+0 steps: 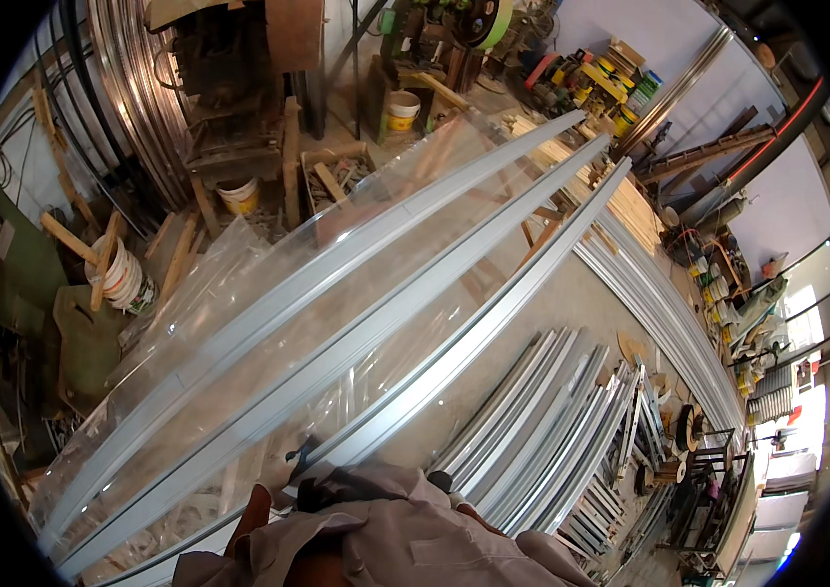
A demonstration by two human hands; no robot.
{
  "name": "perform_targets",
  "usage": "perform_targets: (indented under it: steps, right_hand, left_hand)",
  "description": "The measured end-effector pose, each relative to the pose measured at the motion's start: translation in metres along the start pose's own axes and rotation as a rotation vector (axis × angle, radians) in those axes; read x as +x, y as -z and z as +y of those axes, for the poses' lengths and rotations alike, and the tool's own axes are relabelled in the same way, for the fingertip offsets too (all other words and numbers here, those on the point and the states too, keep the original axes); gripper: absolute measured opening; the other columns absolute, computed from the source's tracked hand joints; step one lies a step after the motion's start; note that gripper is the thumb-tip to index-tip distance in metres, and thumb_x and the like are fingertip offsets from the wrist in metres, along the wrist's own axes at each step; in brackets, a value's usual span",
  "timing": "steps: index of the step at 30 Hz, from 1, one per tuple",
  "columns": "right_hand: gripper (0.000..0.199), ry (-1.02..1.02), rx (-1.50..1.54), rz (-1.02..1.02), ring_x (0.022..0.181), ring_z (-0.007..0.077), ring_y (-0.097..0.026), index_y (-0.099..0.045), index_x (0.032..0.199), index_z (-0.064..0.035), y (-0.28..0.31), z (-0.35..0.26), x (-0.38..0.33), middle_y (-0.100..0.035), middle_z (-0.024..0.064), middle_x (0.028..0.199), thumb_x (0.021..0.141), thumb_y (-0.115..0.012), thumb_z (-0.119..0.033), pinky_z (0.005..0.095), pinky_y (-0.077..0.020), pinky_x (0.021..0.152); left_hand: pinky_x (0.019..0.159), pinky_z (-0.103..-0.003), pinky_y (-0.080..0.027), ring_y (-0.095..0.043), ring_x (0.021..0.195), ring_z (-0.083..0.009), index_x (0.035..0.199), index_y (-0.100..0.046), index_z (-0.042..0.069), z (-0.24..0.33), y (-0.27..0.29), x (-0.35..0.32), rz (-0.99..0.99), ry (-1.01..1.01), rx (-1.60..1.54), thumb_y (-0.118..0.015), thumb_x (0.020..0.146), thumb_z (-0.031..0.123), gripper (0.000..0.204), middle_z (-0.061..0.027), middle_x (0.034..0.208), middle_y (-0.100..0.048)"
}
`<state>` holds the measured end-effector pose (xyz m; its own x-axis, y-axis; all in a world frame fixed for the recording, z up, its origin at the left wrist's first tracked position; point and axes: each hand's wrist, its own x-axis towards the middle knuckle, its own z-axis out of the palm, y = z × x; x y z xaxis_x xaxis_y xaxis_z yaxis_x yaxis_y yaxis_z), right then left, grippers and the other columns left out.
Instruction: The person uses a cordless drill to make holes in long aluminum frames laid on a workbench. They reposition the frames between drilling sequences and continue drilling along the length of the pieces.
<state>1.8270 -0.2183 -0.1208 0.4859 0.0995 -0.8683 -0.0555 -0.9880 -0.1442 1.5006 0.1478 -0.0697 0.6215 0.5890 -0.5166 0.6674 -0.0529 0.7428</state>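
At the bottom of the view, the person's grey-brown jacket [395, 533] fills the lower edge, and neither hand can be made out clearly. A dark shape [312, 484] sits just above the jacket, at the near end of the rails; it may be a glove or a hand, but whether it is spread or gripping cannot be told. No forearm shows.

Three long pale metal rails [386, 323] run side by side from that spot up and away to the right, their far ends near a stack of light wooden slats [621, 201]. A clear plastic sheet [268, 293] wraps loosely over and around the rails, hanging wider on the left.

To the right, on the concrete floor [572, 293], more metal rails [552, 430] lie in a bundle. White buckets [239, 196] and a heavy dark machine [229, 88] stand beyond.
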Motion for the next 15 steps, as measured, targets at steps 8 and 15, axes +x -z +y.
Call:
perform_targets:
  steps: [8,15]
  right_hand:
    - [0.043,-0.004,-0.018,0.02,0.089,0.0277,-0.075,-0.077,0.106,-0.0028,-0.011,0.004,-0.005,-0.077,0.0138,0.096,0.079,-0.075,-0.037,0.0423,-0.0564,0.074]
    - [0.043,0.003,-0.037,0.029,0.09,0.0272,-0.075,-0.077,0.106,-0.0025,-0.019,-0.002,-0.004,-0.077,0.0135,0.096,0.079,-0.076,-0.036,0.0423,-0.0559,0.074]
  left_hand:
    - [0.082,-0.046,-0.049,-0.068,0.091,-0.0379,0.104,-0.073,0.0,0.002,-0.002,-0.001,0.042,0.074,-0.153,-0.056,0.097,0.037,0.042,-0.023,0.098,-0.072]
    - [0.074,-0.039,-0.048,-0.065,0.08,-0.0275,0.101,-0.074,0.0,-0.013,-0.002,0.009,-0.054,0.065,-0.23,-0.06,0.097,0.037,0.04,-0.0165,0.087,-0.071]
